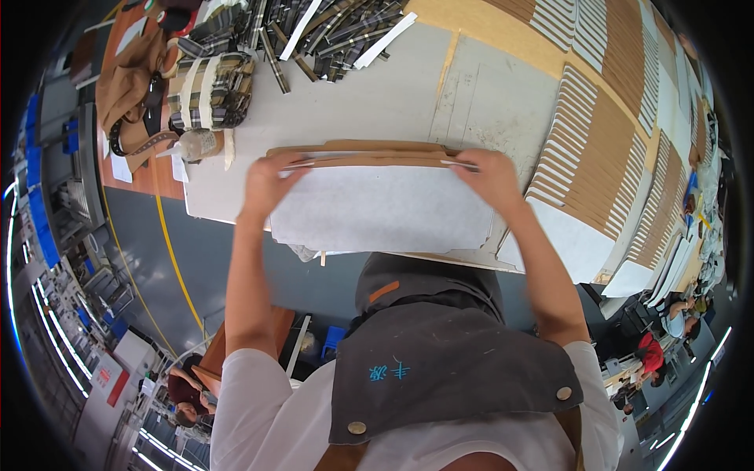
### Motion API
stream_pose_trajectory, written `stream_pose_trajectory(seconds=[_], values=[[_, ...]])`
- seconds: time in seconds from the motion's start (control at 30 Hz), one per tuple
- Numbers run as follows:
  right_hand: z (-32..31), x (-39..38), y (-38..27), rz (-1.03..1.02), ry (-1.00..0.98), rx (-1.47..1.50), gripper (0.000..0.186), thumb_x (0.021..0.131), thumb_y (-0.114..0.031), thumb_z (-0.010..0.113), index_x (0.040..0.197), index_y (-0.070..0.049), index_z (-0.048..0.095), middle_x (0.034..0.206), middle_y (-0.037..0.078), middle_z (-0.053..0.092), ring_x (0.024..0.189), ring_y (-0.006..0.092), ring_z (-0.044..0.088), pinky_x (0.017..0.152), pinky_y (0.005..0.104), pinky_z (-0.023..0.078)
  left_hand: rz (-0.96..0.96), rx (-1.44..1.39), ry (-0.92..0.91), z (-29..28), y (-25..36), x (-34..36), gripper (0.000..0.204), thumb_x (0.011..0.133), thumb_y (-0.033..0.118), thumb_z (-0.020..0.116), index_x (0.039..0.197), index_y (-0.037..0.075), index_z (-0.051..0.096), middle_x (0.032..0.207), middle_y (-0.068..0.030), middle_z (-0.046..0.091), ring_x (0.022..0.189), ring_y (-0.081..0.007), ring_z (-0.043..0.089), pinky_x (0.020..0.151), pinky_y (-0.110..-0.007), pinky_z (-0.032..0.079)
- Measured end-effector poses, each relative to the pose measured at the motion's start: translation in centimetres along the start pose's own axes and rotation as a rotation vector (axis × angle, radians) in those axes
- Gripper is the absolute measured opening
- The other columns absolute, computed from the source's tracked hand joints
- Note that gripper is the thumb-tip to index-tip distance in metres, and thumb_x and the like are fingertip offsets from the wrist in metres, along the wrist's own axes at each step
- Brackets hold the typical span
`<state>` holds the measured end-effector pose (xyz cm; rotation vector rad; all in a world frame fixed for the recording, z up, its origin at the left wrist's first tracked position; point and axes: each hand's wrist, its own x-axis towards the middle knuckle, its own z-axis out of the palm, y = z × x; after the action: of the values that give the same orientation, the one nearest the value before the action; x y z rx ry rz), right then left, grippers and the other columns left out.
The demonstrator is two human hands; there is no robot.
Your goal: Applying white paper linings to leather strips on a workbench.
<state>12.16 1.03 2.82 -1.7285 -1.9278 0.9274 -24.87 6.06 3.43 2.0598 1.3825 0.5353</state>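
A long brown strip lies across the far edge of a white sheet on the table in front of me. My left hand pinches the strip's left end, and my right hand grips its right end. Just beyond it, another brown edge runs parallel, with a thin gap between the two. From here I cannot tell whether the strip is joined to the sheet beneath. The white sheet spreads toward me, its near edge close to the table's front edge.
Rows of overlapping brown pieces with white edges cover the table's right side. At the far side lies a heap of dark plaid strips. A plaid bundle and a plastic bottle stand left. Other people are farther off.
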Motion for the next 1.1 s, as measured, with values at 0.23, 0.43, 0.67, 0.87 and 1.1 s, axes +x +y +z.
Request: stream_pose_trajectory(seconds=[0.23,0.43,0.67,0.87,1.1], values=[[-2.6,-2.0,4.0,0.746,-0.169,0.445,0.026,0.076,-0.028,0.068,0.072,-0.002,0.062,0.056,-0.001,0.050,0.052,0.0080,0.043,0.050,0.0245,0.036,-0.757,-0.431,0.006,-1.8,-2.8,-3.5,0.023,0.080,0.021,0.067,0.086,-0.001,0.065,0.058,0.0083,0.042,0.052,-0.0020,0.032,0.045,-0.019,0.026],[-3.0,-2.9,2.7,0.755,-0.143,0.579,0.026,0.076,-0.026,0.068,0.067,-0.003,0.060,0.056,-0.004,0.047,0.052,0.0066,0.040,0.048,0.0221,0.034,-0.840,-0.524,0.006,-2.4,-1.8,-3.7,0.025,0.081,0.023,0.066,0.082,-0.003,0.064,0.058,0.0062,0.046,0.052,-0.0023,0.036,0.046,-0.019,0.030],[-1.1,-4.3,5.0,0.679,-0.062,0.528,0.028,0.077,-0.025,0.067,0.067,0.000,0.059,0.055,-0.003,0.047,0.052,0.0055,0.037,0.047,0.0238,0.030,-0.762,-0.357,0.034,-0.5,-3.3,-4.2,0.030,0.080,0.027,0.066,0.076,-0.004,0.063,0.056,0.0056,0.044,0.051,-0.0034,0.034,0.044,-0.022,0.030],[-1.1,-3.7,4.1,0.658,-0.022,0.360,0.032,0.077,-0.028,0.067,0.069,0.002,0.059,0.054,-0.001,0.047,0.052,0.0068,0.038,0.047,0.0261,0.032,-0.752,-0.190,-0.021,-0.6,-4.5,-4.7,0.035,0.076,0.030,0.069,0.071,-0.004,0.061,0.053,0.0024,0.041,0.049,-0.0064,0.032,0.044,-0.025,0.029],[-1.6,-3.3,3.1,0.616,-0.040,0.126,0.034,0.076,-0.029,0.066,0.070,0.003,0.057,0.051,0.006,0.046,0.049,0.0121,0.039,0.047,0.0293,0.034,-0.813,-0.126,-0.122,-1.6,-3.1,-3.4,0.031,0.074,0.027,0.068,0.073,-0.003,0.062,0.052,0.0008,0.043,0.049,-0.0083,0.035,0.045,-0.026,0.032]])
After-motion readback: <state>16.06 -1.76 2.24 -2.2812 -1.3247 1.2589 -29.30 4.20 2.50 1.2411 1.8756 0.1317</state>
